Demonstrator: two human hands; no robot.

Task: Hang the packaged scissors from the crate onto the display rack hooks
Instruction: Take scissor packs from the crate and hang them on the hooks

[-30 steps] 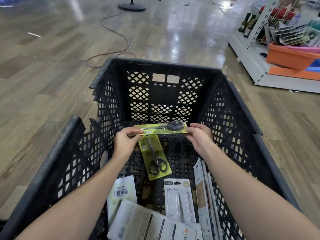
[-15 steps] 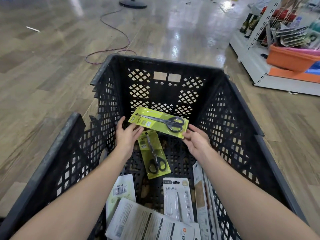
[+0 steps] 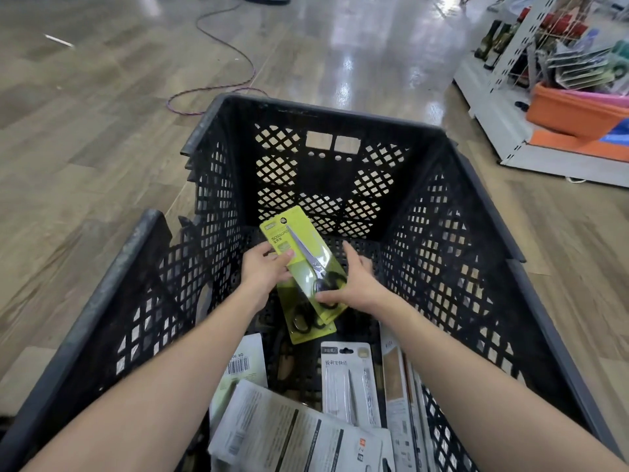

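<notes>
A yellow-green scissors pack (image 3: 299, 247) is held inside the black lattice crate (image 3: 442, 240), hang-hole end pointing away from me. My left hand (image 3: 263, 274) pinches its left edge with the thumb on the card's front. My right hand (image 3: 354, 284) holds the handle end, thumb laid across the black handles. A second yellow-green scissors pack (image 3: 308, 321) lies flat on the crate floor directly beneath, partly covered by the held pack. The white display rack (image 3: 510, 59) with hooks stands at the far right.
White and grey carded packs (image 3: 350, 386) and a barcode-labelled pack (image 3: 240, 366) lie at the crate's near end. An orange bin (image 3: 571, 110) sits on the rack's lower shelf, with bottles (image 3: 493, 39) behind. A purple cable (image 3: 218, 86) curls on the wooden floor beyond the crate.
The held pack has turned from lying crosswise to pointing lengthwise away from me and dropped lower, over the second pack. My right hand shifted onto its handle end.
</notes>
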